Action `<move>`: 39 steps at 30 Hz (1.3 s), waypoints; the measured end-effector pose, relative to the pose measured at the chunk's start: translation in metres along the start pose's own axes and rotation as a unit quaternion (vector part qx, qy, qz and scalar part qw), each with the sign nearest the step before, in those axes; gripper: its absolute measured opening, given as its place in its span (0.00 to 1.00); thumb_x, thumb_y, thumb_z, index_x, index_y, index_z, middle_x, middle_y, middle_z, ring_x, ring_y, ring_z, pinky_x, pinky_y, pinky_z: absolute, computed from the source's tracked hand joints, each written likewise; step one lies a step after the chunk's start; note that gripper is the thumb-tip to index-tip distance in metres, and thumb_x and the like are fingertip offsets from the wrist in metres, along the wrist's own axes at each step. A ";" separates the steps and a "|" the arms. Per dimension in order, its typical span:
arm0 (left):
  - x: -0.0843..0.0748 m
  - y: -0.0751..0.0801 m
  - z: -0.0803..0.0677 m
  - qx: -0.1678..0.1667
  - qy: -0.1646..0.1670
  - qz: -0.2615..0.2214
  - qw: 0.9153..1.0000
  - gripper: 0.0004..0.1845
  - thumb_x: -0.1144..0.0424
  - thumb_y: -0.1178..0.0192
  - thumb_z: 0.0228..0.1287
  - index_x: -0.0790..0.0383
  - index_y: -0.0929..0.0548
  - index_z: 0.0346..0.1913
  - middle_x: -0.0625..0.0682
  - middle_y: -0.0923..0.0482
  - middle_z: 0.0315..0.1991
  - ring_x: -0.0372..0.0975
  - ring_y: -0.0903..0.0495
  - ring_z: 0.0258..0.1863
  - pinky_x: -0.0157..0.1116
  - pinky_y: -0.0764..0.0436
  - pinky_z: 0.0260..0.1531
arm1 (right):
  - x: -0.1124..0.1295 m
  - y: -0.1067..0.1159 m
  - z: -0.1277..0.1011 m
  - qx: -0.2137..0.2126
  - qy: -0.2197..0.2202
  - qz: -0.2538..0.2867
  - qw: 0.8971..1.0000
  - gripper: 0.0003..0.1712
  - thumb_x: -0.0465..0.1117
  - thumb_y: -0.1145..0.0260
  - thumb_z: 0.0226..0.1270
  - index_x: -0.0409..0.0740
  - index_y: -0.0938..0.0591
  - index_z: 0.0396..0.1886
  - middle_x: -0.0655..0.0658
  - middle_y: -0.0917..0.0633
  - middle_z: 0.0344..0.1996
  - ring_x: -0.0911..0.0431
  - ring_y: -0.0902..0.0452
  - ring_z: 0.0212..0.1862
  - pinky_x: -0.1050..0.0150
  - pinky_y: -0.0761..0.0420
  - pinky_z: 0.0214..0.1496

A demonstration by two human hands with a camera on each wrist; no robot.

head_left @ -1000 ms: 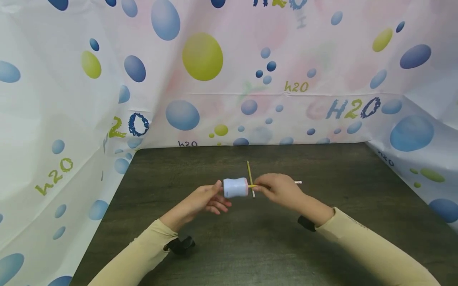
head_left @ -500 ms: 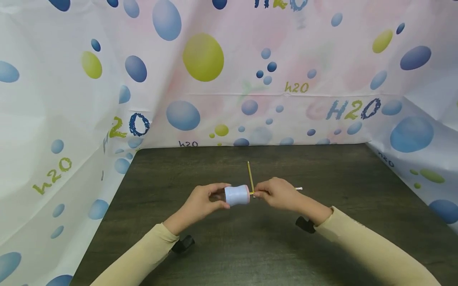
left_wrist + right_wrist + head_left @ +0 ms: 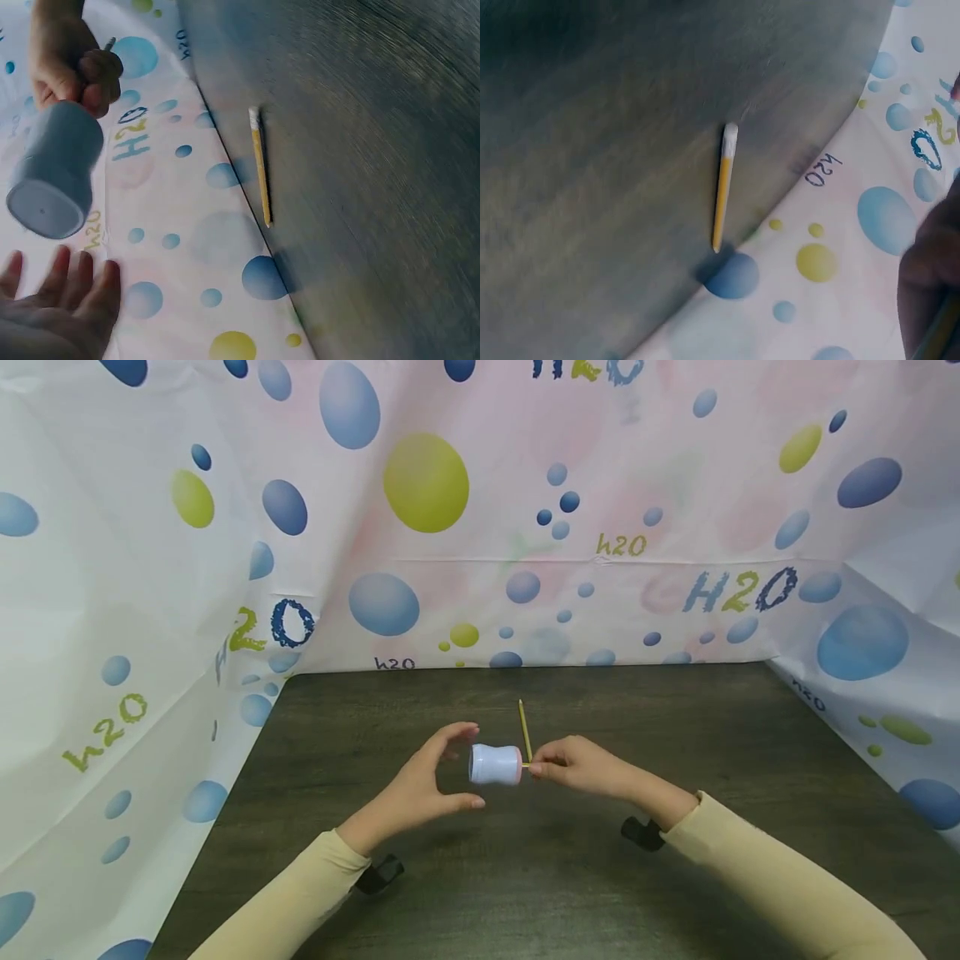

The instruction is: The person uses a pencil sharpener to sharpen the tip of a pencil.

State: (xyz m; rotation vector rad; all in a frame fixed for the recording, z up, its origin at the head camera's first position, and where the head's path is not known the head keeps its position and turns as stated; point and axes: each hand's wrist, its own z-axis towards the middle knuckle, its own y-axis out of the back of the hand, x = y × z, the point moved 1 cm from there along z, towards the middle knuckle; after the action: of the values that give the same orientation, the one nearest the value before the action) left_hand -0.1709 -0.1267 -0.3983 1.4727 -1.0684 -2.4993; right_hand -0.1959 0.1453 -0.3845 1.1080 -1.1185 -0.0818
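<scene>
I see a bubble-print sheet (image 3: 675, 485) walling in the dark table (image 3: 675, 877); I can read "H2O" and "h2o" printed on it in several places. In the right wrist view my right hand shows only as a dark blur at the frame edge. My left hand (image 3: 420, 789) is spread, fingers relaxed, just left of the sharpener (image 3: 495, 764) and not touching it. The sharpener hangs above the table on a pencil (image 3: 530, 766) that my right hand (image 3: 581, 767) pinches; most of that pencil is hidden. A second pencil (image 3: 524, 730) lies on the table just behind.
</scene>
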 end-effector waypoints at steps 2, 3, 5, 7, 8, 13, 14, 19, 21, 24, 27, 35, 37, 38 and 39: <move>0.003 0.002 0.002 0.022 0.045 -0.047 0.998 0.46 0.50 0.28 0.64 0.66 0.39 0.76 0.65 0.28 0.69 0.57 0.25 0.67 0.52 0.19 0.62 | 0.003 0.000 -0.003 -0.039 0.013 -0.059 0.997 0.13 0.43 0.38 0.78 0.39 0.12 0.41 0.46 0.14 0.26 0.67 0.36 0.23 0.70 0.32 0.28; 0.005 0.002 0.002 0.035 0.067 -0.072 0.994 0.46 0.45 0.32 0.67 0.68 0.39 0.76 0.68 0.26 0.68 0.58 0.24 0.66 0.53 0.18 0.61 | 0.005 -0.001 -0.004 -0.058 0.025 -0.089 0.994 0.12 0.43 0.37 0.77 0.41 0.12 0.41 0.47 0.14 0.25 0.68 0.37 0.22 0.70 0.33 0.26; 0.008 0.002 0.004 0.062 0.111 -0.111 0.986 0.46 0.35 0.42 0.70 0.72 0.34 0.73 0.71 0.21 0.61 0.56 0.17 0.58 0.52 0.15 0.56 | 0.009 -0.001 -0.007 -0.101 0.061 -0.163 0.979 0.08 0.42 0.34 0.74 0.45 0.12 0.38 0.51 0.15 0.24 0.68 0.36 0.22 0.71 0.34 0.25; 0.011 0.000 0.004 0.082 0.147 -0.149 0.974 0.49 0.29 0.51 0.71 0.76 0.28 0.67 0.72 0.16 0.54 0.49 0.11 0.48 0.49 0.12 0.50 | 0.011 -0.003 -0.008 -0.149 0.111 -0.242 0.952 0.04 0.41 0.31 0.69 0.47 0.13 0.36 0.53 0.15 0.24 0.67 0.31 0.23 0.71 0.31 0.24; 0.011 -0.001 0.004 0.091 0.160 -0.160 0.970 0.49 0.28 0.53 0.70 0.77 0.25 0.64 0.71 0.15 0.50 0.45 0.10 0.43 0.47 0.11 0.48 | 0.012 -0.005 -0.008 -0.175 0.141 -0.282 0.933 0.03 0.41 0.29 0.67 0.47 0.13 0.35 0.54 0.15 0.24 0.66 0.28 0.23 0.71 0.29 0.24; 0.010 -0.004 0.004 0.105 0.181 -0.200 0.957 0.42 0.36 0.46 0.72 0.79 0.22 0.60 0.72 0.13 0.47 0.41 0.09 0.37 0.45 0.10 0.44 | 0.007 -0.012 -0.006 -0.275 0.256 -0.390 0.840 0.11 0.45 0.35 0.75 0.45 0.16 0.33 0.52 0.16 0.22 0.61 0.22 0.22 0.71 0.27 0.19; 0.010 -0.004 0.003 0.102 0.177 -0.197 0.959 0.40 0.39 0.44 0.73 0.80 0.23 0.61 0.72 0.13 0.48 0.44 0.09 0.39 0.46 0.11 0.44 | 0.007 -0.013 -0.006 -0.281 0.264 -0.394 0.834 0.12 0.45 0.35 0.75 0.45 0.16 0.32 0.52 0.16 0.22 0.61 0.22 0.22 0.71 0.27 0.19; 0.010 -0.006 0.003 0.080 0.144 -0.128 0.978 0.31 0.56 0.38 0.74 0.81 0.27 0.66 0.72 0.15 0.53 0.57 0.12 0.51 0.46 0.11 0.49 | 0.007 -0.016 -0.006 -0.248 0.226 -0.374 0.865 0.08 0.42 0.29 0.69 0.46 0.17 0.30 0.54 0.17 0.19 0.66 0.34 0.17 0.75 0.40 0.19; 0.009 -0.006 0.003 0.066 0.126 -0.092 0.986 0.29 0.59 0.35 0.71 0.79 0.25 0.66 0.71 0.15 0.54 0.55 0.12 0.52 0.39 0.11 0.48 | 0.008 -0.017 -0.006 -0.215 0.186 -0.355 0.891 0.08 0.40 0.28 0.65 0.46 0.18 0.28 0.54 0.20 0.16 0.67 0.41 0.17 0.75 0.45 0.20; 0.007 -0.006 0.004 0.038 0.091 -0.021 0.995 0.29 0.61 0.30 0.66 0.71 0.22 0.66 0.67 0.13 0.52 0.49 0.10 0.45 0.31 0.12 0.41 | 0.009 -0.017 -0.005 -0.153 0.115 -0.285 0.939 0.09 0.40 0.31 0.69 0.46 0.18 0.27 0.54 0.21 0.16 0.69 0.43 0.18 0.75 0.42 0.22; 0.004 -0.005 0.004 0.015 0.048 0.046 0.998 0.30 0.60 0.28 0.63 0.66 0.21 0.66 0.64 0.12 0.51 0.44 0.11 0.41 0.32 0.13 0.38 | 0.009 -0.015 -0.002 -0.096 0.041 -0.187 0.977 0.13 0.41 0.37 0.76 0.45 0.16 0.29 0.52 0.20 0.17 0.69 0.41 0.18 0.73 0.38 0.22; 0.003 0.000 0.002 -0.038 -0.085 0.175 0.980 0.32 0.65 0.24 0.55 0.67 0.20 0.64 0.60 0.13 0.53 0.49 0.11 0.47 0.45 0.12 0.45 | 0.011 -0.005 0.004 -0.012 -0.027 -0.024 0.999 0.17 0.39 0.44 0.81 0.40 0.17 0.30 0.57 0.36 0.12 0.65 0.47 0.16 0.72 0.44 0.21; 0.002 0.003 0.002 -0.042 -0.115 0.194 0.973 0.32 0.66 0.23 0.53 0.65 0.20 0.63 0.58 0.13 0.53 0.49 0.12 0.48 0.44 0.12 0.46 | 0.012 -0.003 0.004 0.001 -0.027 0.004 1.000 0.18 0.39 0.45 0.81 0.39 0.18 0.29 0.58 0.38 0.12 0.65 0.49 0.16 0.72 0.46 0.21; 0.001 0.005 0.002 -0.041 -0.127 0.202 0.970 0.32 0.66 0.23 0.53 0.65 0.20 0.63 0.57 0.13 0.54 0.48 0.13 0.50 0.44 0.12 0.48 | 0.012 -0.002 0.004 0.006 -0.022 0.014 1.000 0.18 0.39 0.45 0.81 0.39 0.18 0.29 0.58 0.38 0.12 0.66 0.49 0.16 0.71 0.46 0.21; 0.000 0.007 0.002 -0.037 -0.140 0.211 0.967 0.32 0.66 0.23 0.54 0.64 0.20 0.63 0.57 0.13 0.54 0.48 0.13 0.51 0.44 0.12 0.49 | 0.013 -0.001 0.003 0.013 -0.019 0.023 0.999 0.19 0.40 0.45 0.82 0.38 0.18 0.29 0.58 0.38 0.13 0.66 0.49 0.17 0.71 0.46 0.22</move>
State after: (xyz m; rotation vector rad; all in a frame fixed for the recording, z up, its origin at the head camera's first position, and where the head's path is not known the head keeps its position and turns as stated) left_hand -0.1748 -0.1313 -0.3938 0.7793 -1.1630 -2.4374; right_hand -0.1914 0.1359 -0.3762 1.1063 -1.1820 -0.0529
